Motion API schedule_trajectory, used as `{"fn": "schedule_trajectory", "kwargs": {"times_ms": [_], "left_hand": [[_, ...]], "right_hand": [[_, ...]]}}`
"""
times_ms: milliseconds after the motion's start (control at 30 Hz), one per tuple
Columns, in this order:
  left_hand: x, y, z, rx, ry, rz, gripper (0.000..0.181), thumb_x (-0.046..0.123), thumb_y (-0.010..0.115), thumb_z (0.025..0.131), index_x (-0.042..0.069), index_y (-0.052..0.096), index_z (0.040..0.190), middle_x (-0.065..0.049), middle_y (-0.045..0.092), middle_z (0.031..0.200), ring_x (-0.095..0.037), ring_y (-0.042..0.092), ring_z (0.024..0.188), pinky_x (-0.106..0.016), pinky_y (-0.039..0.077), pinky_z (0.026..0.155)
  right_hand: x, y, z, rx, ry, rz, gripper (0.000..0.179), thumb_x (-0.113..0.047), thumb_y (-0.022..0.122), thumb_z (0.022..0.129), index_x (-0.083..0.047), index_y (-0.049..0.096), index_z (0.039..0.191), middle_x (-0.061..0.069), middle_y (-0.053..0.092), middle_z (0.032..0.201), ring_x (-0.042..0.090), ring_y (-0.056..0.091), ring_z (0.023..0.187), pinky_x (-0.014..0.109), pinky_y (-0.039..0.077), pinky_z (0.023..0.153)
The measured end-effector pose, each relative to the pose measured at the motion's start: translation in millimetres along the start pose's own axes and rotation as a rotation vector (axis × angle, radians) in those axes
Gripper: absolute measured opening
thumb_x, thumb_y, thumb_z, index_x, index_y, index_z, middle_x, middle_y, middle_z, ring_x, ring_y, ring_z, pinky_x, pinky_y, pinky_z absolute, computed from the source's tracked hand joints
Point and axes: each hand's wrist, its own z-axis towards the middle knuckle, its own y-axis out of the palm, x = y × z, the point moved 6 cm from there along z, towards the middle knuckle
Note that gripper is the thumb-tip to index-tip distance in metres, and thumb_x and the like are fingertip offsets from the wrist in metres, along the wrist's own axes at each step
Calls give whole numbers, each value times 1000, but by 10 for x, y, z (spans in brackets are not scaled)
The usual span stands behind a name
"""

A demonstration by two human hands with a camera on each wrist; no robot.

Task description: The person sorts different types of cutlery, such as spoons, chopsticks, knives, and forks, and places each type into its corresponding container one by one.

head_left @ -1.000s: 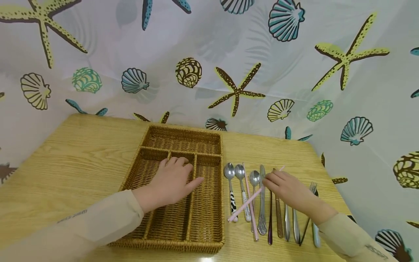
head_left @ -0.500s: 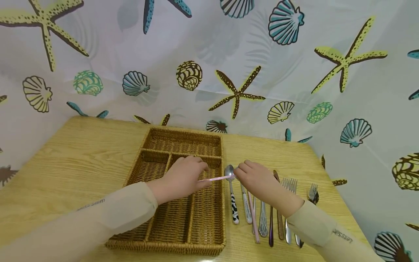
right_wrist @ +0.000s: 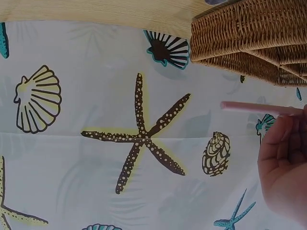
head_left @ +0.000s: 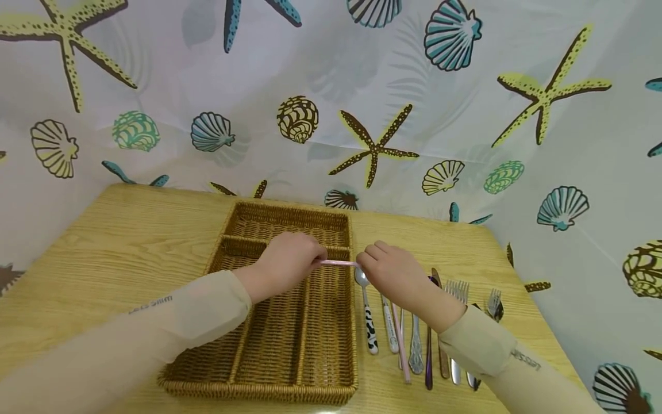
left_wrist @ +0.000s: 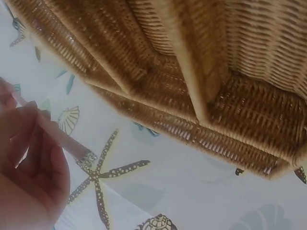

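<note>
Okay, both your hands pinch the same thing: left hand (head_left: 292, 259) on one side, right hand (head_left: 395, 273) on the other, a slim pink stick (head_left: 338, 263) about level between, ends poking past your fingers. It's above the right-hand compartment and rim of the wicker tray (head_left: 354, 345). Probably light, stiff, smooth enough to roll; don't bend it. Mid-length pinch should balance best. Further out, a pink look-alike (head_left: 403, 356) lies among cutlery (head_left: 370, 333) on the table (head_left: 155, 230).

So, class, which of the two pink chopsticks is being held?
The pink chopstick between the left hand and the right hand, both gripping it; the other pink chopstick lies on the wooden table, right of the wicker tray.
</note>
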Motion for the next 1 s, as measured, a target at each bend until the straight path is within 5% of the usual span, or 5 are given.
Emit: {"fn": "schedule_trajectory", "kwargs": {"times_ms": [300, 433, 667, 900, 1000], "left_hand": [[-534, 17, 152, -38, -76, 63, 32, 10, 56, 93, 17, 50, 62, 4, 48, 58, -10, 38, 54, -26, 34, 54], [-875, 141, 198, -115, -144, 67, 36, 7, 53, 94, 17, 41, 62, 4, 36, 57, -11, 28, 57, -28, 26, 56], [-1238, 361, 264, -202, -167, 139, 25, 3, 55, 91, 12, 57, 68, 1, 53, 65, -11, 37, 58, -28, 33, 52], [-1369, 499, 322, -288, -167, 222, 23, -1, 58, 89, 11, 62, 70, -4, 65, 73, -15, 56, 63, -32, 47, 55], [-1379, 522, 376, -319, -174, 232, 22, 1, 57, 90, 10, 61, 71, -4, 63, 71, -13, 54, 60, -30, 43, 51]], "right_hand": [[314, -159, -151, 224, 125, 9, 46, -38, 35, 101, -2, 63, 93, 8, 62, 84, 24, 58, 77, 34, 51, 65], [406, -177, -309, 227, 185, -5, 59, -43, 22, 101, -3, 63, 86, 8, 61, 80, 24, 57, 73, 34, 51, 63], [458, -155, -600, 188, 259, -28, 63, -45, 20, 101, -5, 63, 78, 6, 59, 74, 22, 55, 69, 32, 49, 58], [523, -45, -793, 106, 314, -32, 15, -19, 72, 79, -8, 63, 77, 4, 58, 74, 19, 54, 69, 29, 48, 53], [536, -33, -821, 99, 316, -32, 13, -12, 75, 73, -8, 63, 76, 4, 58, 73, 19, 54, 68, 28, 47, 52]]}}
